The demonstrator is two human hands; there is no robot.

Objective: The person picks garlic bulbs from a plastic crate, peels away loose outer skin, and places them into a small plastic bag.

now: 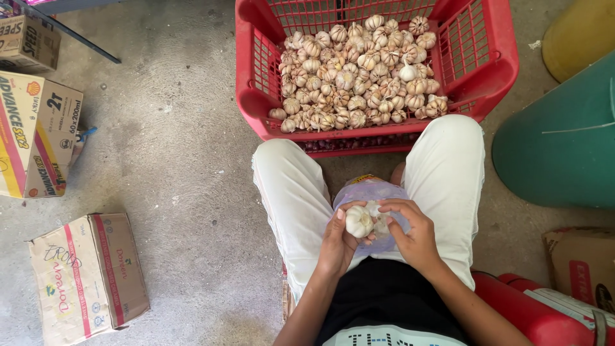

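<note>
- Head view: the left hand is closed around a white garlic bulb, which sits at its fingertips, above the lap.
- The right hand curls its fingers against the bulb's right side, touching it, over a clear plastic bag lying between the knees.
- A red basket heaped with garlic stands on the floor just beyond the knees.

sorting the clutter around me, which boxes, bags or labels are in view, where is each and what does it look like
Top-left box: brown carton, cut off by the frame edge.
Left box: white and yellow carton with red stripes.
Lower-left box: tan carton on its side, red bands, handwriting on top.
Right box: brown carton with a red label, partly seen.
Plastic bag: clear, bluish, on the lap under both hands.
</note>
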